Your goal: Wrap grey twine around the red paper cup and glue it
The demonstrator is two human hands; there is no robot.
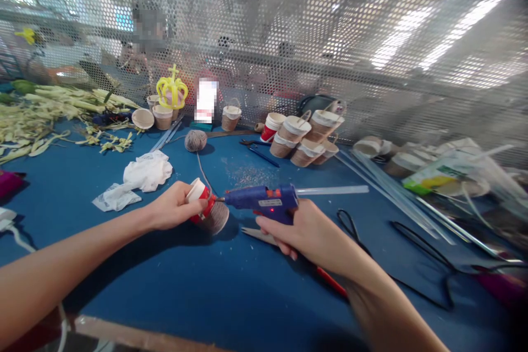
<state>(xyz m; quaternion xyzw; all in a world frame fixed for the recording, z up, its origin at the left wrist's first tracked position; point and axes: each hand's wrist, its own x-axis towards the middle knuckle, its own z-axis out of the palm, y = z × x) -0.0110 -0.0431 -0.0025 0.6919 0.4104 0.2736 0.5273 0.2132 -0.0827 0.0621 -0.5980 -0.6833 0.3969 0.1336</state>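
My left hand (180, 206) grips a red-and-white paper cup (198, 191), tilted on its side. Grey-brown twine (217, 218) is wound around the cup's lower part. In my right hand (303, 231) is a blue hot glue gun (262, 198), a clear glue stick (334, 190) sticking out of its back. The gun's nozzle meets or nearly meets the cup by the edge of the twine. From there a strand runs up to a ball of twine (196, 141). Scissors (259, 235) with red handles lie partly hidden beneath my right hand.
Several twine-wrapped cups (303, 140) with handles stand at the back, beside red paper cups (272, 125). Crumpled white plastic (146, 171) lies left of centre, dried husks (33, 115) far left. Clear glue sticks (391, 192) and a black cable (424, 247) spread rightward. A perforated metal screen (247, 38) rises behind.
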